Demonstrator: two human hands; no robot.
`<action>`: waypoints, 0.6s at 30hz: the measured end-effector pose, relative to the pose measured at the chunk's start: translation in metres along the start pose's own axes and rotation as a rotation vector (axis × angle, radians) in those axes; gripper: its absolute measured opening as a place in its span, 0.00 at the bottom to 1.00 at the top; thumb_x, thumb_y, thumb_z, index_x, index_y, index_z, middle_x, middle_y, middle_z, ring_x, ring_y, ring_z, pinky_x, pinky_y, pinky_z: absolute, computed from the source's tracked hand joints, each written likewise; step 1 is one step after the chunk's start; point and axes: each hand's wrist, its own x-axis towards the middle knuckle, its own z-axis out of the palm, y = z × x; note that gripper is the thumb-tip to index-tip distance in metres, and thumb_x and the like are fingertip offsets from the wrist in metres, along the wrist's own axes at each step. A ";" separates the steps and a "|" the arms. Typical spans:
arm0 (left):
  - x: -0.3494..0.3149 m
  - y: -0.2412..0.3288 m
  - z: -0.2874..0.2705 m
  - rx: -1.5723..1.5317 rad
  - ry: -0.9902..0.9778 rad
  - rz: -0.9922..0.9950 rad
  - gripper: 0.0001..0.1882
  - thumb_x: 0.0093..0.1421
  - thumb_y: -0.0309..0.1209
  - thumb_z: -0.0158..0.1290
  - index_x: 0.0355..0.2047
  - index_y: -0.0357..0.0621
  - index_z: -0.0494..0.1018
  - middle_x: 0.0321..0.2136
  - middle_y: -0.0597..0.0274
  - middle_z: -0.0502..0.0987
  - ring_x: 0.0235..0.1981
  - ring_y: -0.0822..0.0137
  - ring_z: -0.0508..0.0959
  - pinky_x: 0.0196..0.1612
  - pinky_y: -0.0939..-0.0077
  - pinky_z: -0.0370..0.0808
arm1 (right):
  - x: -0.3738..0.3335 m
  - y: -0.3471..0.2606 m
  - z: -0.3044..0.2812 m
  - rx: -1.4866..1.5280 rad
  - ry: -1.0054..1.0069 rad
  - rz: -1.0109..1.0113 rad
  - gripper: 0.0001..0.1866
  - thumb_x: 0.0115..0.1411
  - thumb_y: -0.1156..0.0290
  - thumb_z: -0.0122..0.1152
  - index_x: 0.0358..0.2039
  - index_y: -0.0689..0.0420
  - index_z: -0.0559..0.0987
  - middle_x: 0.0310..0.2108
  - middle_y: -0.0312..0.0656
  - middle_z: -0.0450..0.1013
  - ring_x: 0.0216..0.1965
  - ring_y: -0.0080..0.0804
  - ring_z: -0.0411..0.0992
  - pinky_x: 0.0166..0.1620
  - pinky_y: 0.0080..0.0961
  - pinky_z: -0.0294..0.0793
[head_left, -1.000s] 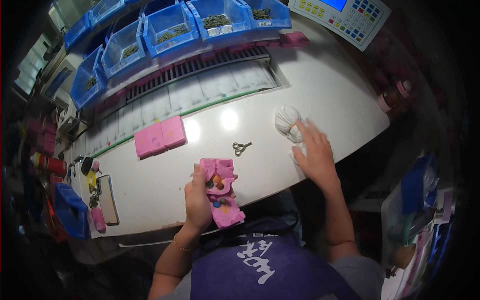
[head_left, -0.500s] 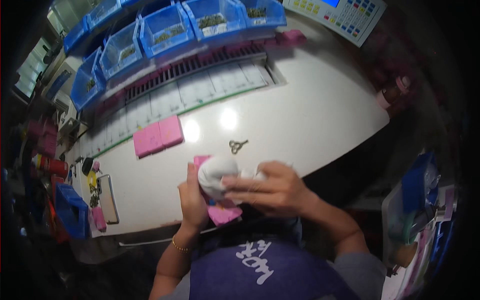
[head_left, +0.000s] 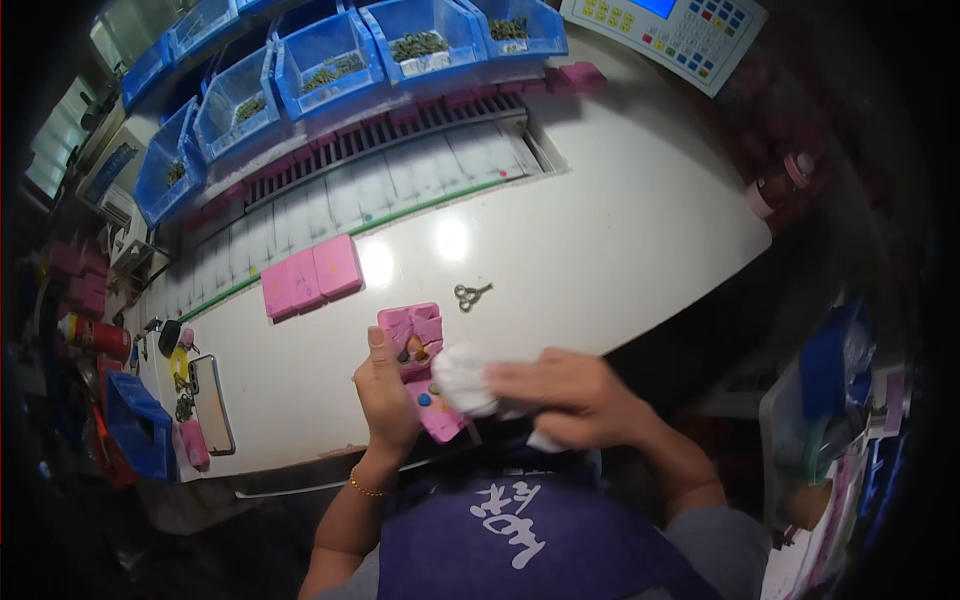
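My left hand [head_left: 388, 402] grips a pink rubber mould [head_left: 424, 326] at the table's near edge, thumb up along its left side. The mould lies spread in two parts, with jagged cut inner faces and small coloured spots, including a blue one on the nearer part [head_left: 447, 424]. Pressed in the fingers of my right hand [head_left: 580, 398] is a bunched white cloth [head_left: 464, 378], against the mould's right side and covering some of it. A small pair of metal scissors [head_left: 466, 298] lies just beyond the mould.
Several closed pink blocks [head_left: 312, 278] stand in a row farther left. Blue bins [head_left: 330, 75] with small pieces line the back, above a slotted rack [head_left: 385, 140]. At the left edge lies a phone [head_left: 212, 405]; a keypad device [head_left: 670, 30] stands back right.
The white cloth has moved right and toward me with my right hand, uncovering the mould's inner faces. My left hand keeps its hold on the mould.
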 end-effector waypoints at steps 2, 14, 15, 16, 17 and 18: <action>0.002 0.002 0.000 -0.135 -0.002 -0.175 0.34 0.73 0.53 0.31 0.34 0.31 0.72 0.25 0.55 0.76 0.28 0.67 0.78 0.34 0.73 0.78 | -0.011 0.004 -0.025 -0.165 0.184 0.086 0.30 0.43 0.80 0.58 0.52 0.54 0.80 0.53 0.43 0.76 0.33 0.39 0.69 0.39 0.29 0.74; -0.015 -0.012 0.009 -0.083 0.009 -0.037 0.35 0.75 0.52 0.26 0.44 0.31 0.72 0.34 0.56 0.77 0.32 0.70 0.77 0.38 0.75 0.77 | 0.055 0.015 0.036 0.340 0.008 0.335 0.12 0.59 0.67 0.68 0.41 0.59 0.81 0.34 0.38 0.75 0.38 0.23 0.70 0.40 0.23 0.69; -0.015 -0.007 0.007 -0.066 -0.053 -0.040 0.31 0.75 0.50 0.31 0.45 0.32 0.72 0.36 0.57 0.77 0.33 0.73 0.76 0.38 0.78 0.75 | 0.054 0.018 0.039 0.336 0.034 0.332 0.11 0.59 0.67 0.68 0.39 0.59 0.81 0.32 0.37 0.74 0.35 0.21 0.70 0.38 0.22 0.69; -0.015 -0.002 0.006 -0.050 -0.116 -0.043 0.27 0.75 0.47 0.35 0.46 0.32 0.72 0.37 0.58 0.77 0.33 0.75 0.75 0.38 0.80 0.74 | 0.054 0.020 0.039 0.331 0.062 0.329 0.10 0.59 0.68 0.68 0.37 0.60 0.81 0.29 0.36 0.73 0.31 0.20 0.69 0.36 0.21 0.68; -0.015 0.004 0.005 -0.050 -0.117 -0.046 0.27 0.75 0.47 0.35 0.46 0.32 0.72 0.37 0.58 0.77 0.33 0.75 0.75 0.38 0.80 0.74 | 0.053 0.020 0.039 0.332 0.062 0.332 0.10 0.59 0.68 0.68 0.37 0.60 0.81 0.29 0.36 0.73 0.31 0.20 0.69 0.36 0.21 0.68; -0.016 0.010 0.005 0.011 -0.137 -0.017 0.21 0.73 0.42 0.43 0.44 0.33 0.73 0.34 0.61 0.77 0.32 0.77 0.74 0.36 0.82 0.72 | 0.053 0.021 0.038 0.323 0.095 0.307 0.13 0.60 0.64 0.67 0.32 0.61 0.78 0.26 0.38 0.71 0.28 0.24 0.67 0.32 0.24 0.66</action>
